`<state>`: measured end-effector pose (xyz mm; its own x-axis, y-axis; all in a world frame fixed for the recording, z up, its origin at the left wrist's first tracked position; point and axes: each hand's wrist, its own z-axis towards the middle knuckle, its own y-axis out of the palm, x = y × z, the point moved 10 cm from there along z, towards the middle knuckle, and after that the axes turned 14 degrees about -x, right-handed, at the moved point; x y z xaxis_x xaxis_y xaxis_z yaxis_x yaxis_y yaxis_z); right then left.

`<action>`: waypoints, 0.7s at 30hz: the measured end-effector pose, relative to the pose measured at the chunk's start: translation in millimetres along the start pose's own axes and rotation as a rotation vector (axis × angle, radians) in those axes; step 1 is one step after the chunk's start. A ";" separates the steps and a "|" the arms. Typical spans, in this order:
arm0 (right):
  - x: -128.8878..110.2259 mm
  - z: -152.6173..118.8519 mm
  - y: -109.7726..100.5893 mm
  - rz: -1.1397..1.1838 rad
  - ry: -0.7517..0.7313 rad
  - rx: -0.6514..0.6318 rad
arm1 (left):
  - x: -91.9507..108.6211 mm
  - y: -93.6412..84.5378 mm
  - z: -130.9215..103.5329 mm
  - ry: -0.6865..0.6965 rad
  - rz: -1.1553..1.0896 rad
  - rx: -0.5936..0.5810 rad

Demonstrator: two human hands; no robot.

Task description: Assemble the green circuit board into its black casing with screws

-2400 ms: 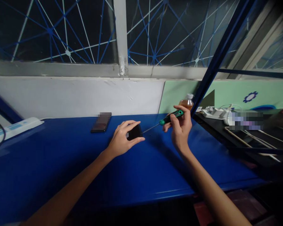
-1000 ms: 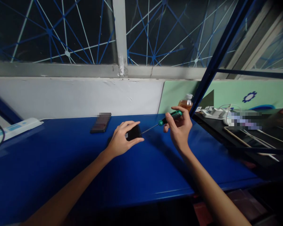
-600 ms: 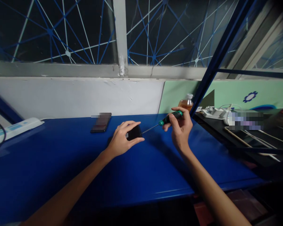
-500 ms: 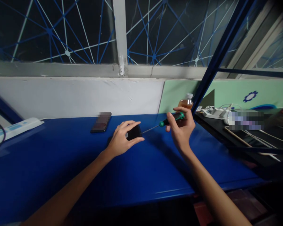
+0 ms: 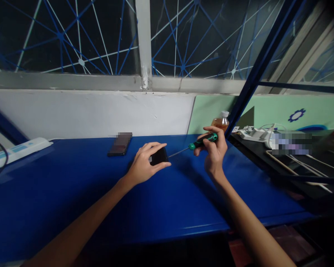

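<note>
A small black box-like device (image 5: 159,157) lies on the blue table, its exact kind unclear. My left hand (image 5: 144,159) is closed around it from the left, thumb at the near side and fingers at the far side. In my right hand (image 5: 215,145) is a screwdriver (image 5: 202,141) with a green and black handle, gripped between thumb and fingers. The screwdriver's thin shaft slants down to the left, and its tip meets the right end of the device. Whether the tip sits in a screw is too small to make out.
A dark smartphone (image 5: 120,144) rests near the wall, left of my hands. A white power strip (image 5: 19,152) lies at the far left. Behind my right hand stands a bottle (image 5: 222,120) of amber liquid. Cables and a plug strip (image 5: 253,134) cover the black surface at right.
My right hand's thumb and fingers have shifted around the screwdriver handle, the thumb now lying lower along it. My left hand and the device stay in place.
</note>
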<state>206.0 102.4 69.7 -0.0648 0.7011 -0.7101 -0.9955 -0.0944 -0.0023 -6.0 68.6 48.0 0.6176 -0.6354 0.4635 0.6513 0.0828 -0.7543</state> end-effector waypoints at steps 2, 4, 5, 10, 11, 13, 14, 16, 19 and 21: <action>-2.7 -0.2 -0.1 -0.020 -0.004 0.008 | -0.2 0.2 0.0 0.000 -0.001 -0.002; -6.0 -0.6 -0.8 -0.063 -0.011 0.021 | -0.4 0.3 0.0 -0.002 -0.004 -0.003; -7.5 -0.8 -1.3 -0.087 -0.012 0.030 | -0.5 0.2 -0.1 -0.003 -0.005 -0.003; -10.0 -2.3 -4.2 -0.162 -0.004 0.074 | 0.0 0.3 -0.8 0.003 -0.002 -0.005; -9.8 -2.8 -4.7 -0.169 0.000 0.083 | 0.1 0.2 -0.9 0.004 -0.002 -0.005; -8.4 -3.7 -5.4 -0.181 0.014 0.097 | 0.0 0.4 -0.9 0.004 -0.002 -0.006; -7.4 -4.2 -5.6 -0.184 0.023 0.102 | 0.1 0.6 -0.7 0.004 -0.002 -0.008; -5.6 -4.6 -4.7 -0.180 0.033 0.098 | 0.4 0.8 -0.4 0.005 -0.002 -0.009; -4.0 -3.2 -0.1 -0.119 0.015 0.045 | 1.2 0.6 -0.2 0.009 -0.003 -0.006; -3.9 -2.1 2.5 -0.069 -0.006 0.012 | 1.1 0.7 -0.1 0.009 -0.003 -0.006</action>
<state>204.0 97.9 71.0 0.0035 0.7096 -0.7046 -0.9984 -0.0377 -0.0429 -4.9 67.8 48.0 0.6117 -0.6423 0.4619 0.6508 0.0766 -0.7554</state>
